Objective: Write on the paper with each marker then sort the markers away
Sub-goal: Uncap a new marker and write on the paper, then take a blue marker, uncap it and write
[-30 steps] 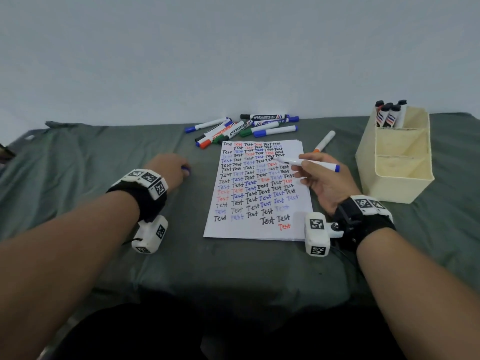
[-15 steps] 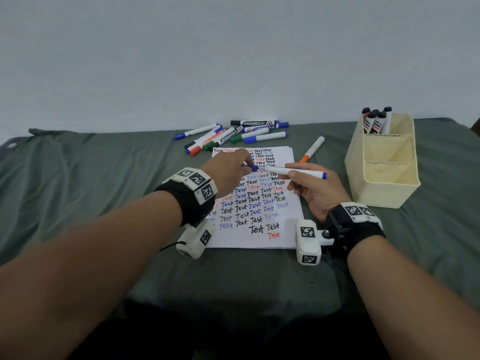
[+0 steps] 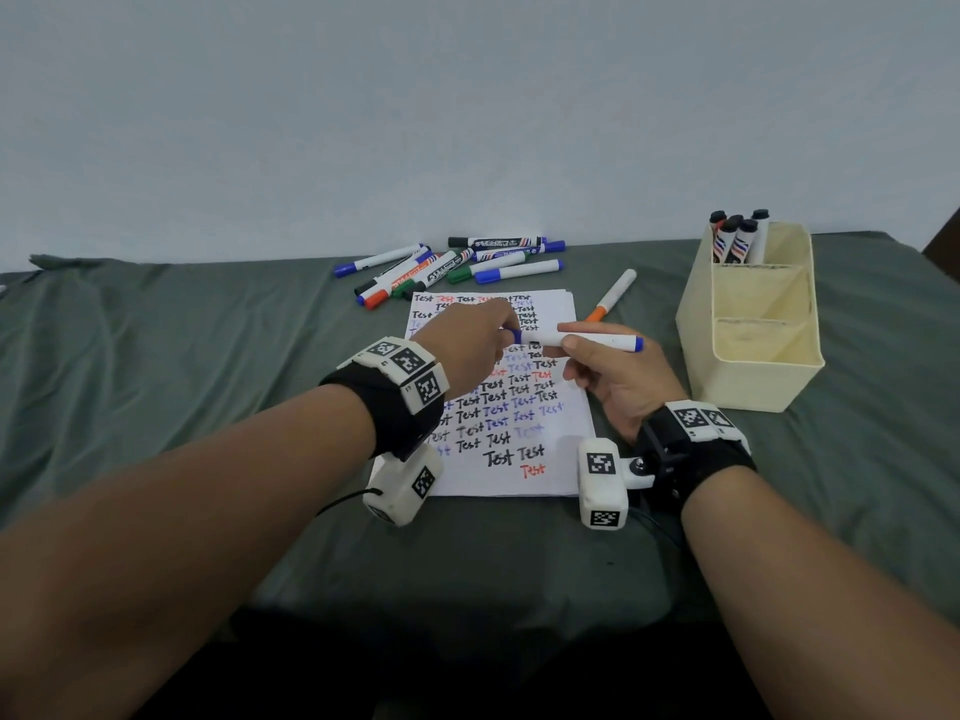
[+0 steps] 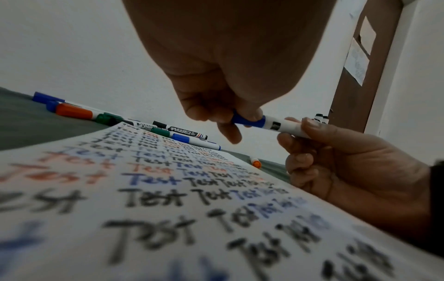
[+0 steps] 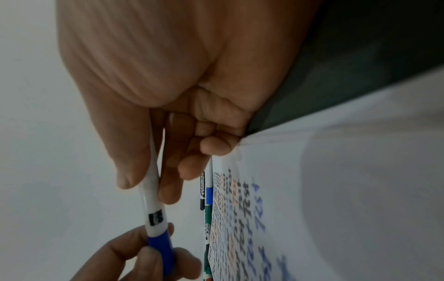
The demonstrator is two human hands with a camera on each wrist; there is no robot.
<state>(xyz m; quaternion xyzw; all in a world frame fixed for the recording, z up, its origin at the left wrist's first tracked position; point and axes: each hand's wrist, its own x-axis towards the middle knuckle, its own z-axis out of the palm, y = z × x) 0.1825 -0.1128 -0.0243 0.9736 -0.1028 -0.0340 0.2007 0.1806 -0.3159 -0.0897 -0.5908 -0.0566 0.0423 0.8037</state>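
— Fingers (image 4: 242, 114) of the left hand (image 3: 467, 345)?
— Pinching the blue cap (image 4: 248, 121) of the blue marker (image 3: 587, 341).
— And the right hand (image 3: 613, 381)?
— Gripping the marker's white barrel, held level above the paper (image 3: 519, 459).
— Around them?
— Loose markers (image 3: 452, 267) beyond the paper; cream organizer (image 3: 753, 366) at right, holding black markers (image 3: 737, 236).

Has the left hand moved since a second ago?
Yes. The left hand went from the cloth left of the paper to over the paper, now pinching the blue cap of the marker held by the right hand.

A green cloth (image 3: 208, 387) carries the paper (image 3: 519, 449), loose markers (image 3: 457, 265), 1 orange marker (image 3: 613, 296) and a cream organizer (image 3: 748, 376).
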